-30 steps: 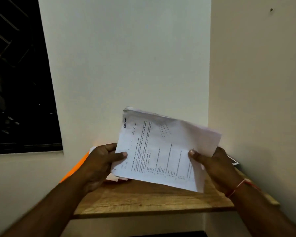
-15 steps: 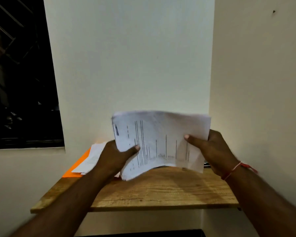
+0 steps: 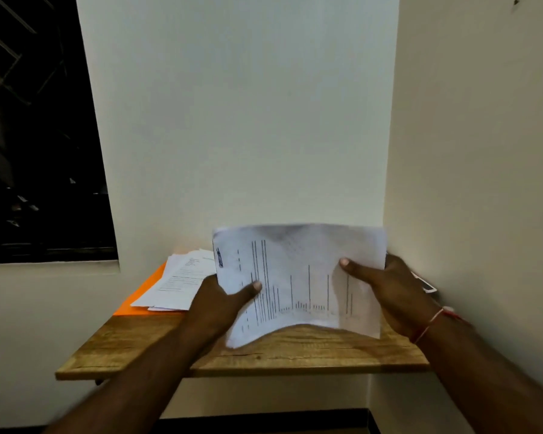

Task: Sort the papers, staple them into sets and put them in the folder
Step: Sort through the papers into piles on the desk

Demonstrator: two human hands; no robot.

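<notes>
I am watching the left hand point(image 3: 220, 302) and the right hand point(image 3: 389, 292) holding 1 bundle of printed papers point(image 3: 301, 277) above the wooden shelf point(image 3: 264, 355), each hand pinching one side edge with the thumb across the printed face and the fingers behind. Compared with 1 second ago, the bundle is no longer slanting down toward the shelf's right end; it is now standing squarer to me and bowing along its lower edge, low over the shelf's middle, and I cannot tell whether its corners are touching the wood. The hands are sitting wider apart than before. More of the shelf's left end is showing, where 1 orange folder point(image 3: 141, 296) is lying flat with 1 fanned pile of loose sheets point(image 3: 182, 283) resting on it; their number is too blurred to count, as is the number of sheets in the bundle. At the shelf's right end, behind the right hand, 1 small white-edged object point(image 3: 425, 285) is peeking out. 1 red thread point(image 3: 433, 321) is circling the right wrist.
</notes>
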